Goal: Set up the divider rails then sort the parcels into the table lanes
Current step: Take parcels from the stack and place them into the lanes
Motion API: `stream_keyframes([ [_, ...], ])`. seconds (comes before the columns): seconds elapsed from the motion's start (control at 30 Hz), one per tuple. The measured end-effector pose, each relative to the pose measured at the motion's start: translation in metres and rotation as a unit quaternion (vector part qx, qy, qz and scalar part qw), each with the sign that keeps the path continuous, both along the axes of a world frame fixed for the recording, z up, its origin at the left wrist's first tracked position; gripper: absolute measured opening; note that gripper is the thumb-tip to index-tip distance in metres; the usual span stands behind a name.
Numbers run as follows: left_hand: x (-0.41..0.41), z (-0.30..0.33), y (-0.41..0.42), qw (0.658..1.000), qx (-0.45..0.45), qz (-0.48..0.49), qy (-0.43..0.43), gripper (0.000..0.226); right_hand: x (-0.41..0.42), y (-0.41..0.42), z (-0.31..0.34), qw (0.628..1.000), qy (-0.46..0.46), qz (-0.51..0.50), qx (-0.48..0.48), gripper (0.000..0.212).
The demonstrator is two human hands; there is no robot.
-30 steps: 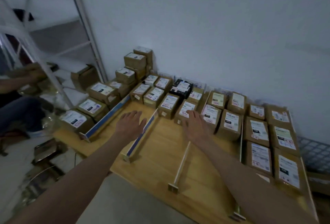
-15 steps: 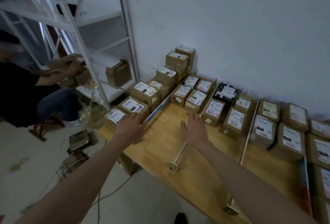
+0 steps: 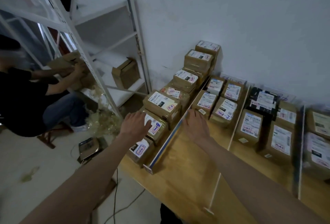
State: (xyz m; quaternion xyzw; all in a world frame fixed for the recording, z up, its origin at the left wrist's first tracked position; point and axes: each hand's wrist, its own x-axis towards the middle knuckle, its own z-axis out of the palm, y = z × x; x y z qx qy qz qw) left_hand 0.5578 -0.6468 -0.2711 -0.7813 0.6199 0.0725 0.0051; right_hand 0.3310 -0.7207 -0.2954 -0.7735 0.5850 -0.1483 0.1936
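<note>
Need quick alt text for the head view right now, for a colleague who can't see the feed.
Two bare hands reach over a wooden table: the left hand lies flat on a labelled parcel in the leftmost lane, the right hand rests open at the blue-edged divider rail. More labelled parcels fill the lanes toward the wall.

— Can you read anything on the boxes?

— Yes. The nearest parcel (image 3: 141,149) in the left row has a black tag that says "070". The bigger parcel (image 3: 161,105) two boxes behind it has a small dark tag with "070" too.

— And the other stickers?

— They have print and pen marks, but all of it is too small and blurry to read.
</note>
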Motion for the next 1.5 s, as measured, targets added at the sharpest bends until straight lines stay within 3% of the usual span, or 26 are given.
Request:
stream_keyframes([
  [0.47, 0.078, -0.053, -0.142, 0.996, 0.049, -0.01, 0.077, 0.058, 0.087, -0.126, -0.029, 0.993, 0.021, 0.002, 0.116, 0.043],
  [0.67, 0.093, -0.076, -0.178, 0.991, 0.075, -0.03, 0.111, 0.079, 0.102, -0.148, -0.055, 0.983, -0.005, -0.057, 0.174, 0.043],
  [0.9, 0.103, -0.09, -0.19, 0.981, 0.078, -0.045, 0.169, 0.084, 0.111, -0.157, -0.069, 0.968, -0.074, -0.15, 0.187, 0.039],
  [1.07, 0.119, -0.076, -0.191, 0.97, 0.044, -0.072, 0.228, 0.084, 0.111, -0.156, -0.049, 0.965, -0.098, -0.155, 0.189, 0.038],
  [1.27, 0.134, -0.036, -0.198, 0.948, -0.029, -0.128, 0.289, 0.084, 0.111, -0.145, -0.005, 0.968, -0.063, -0.094, 0.223, 0.042],
  [1.4, 0.139, -0.015, -0.213, 0.927, -0.011, -0.151, 0.342, 0.085, 0.11, -0.13, 0.014, 0.956, -0.089, -0.087, 0.267, 0.042],
  [1.5, 0.137, -0.006, -0.223, 0.923, 0.002, -0.208, 0.325, 0.085, 0.11, -0.119, 0.02, 0.949, -0.084, -0.102, 0.288, 0.041],
])
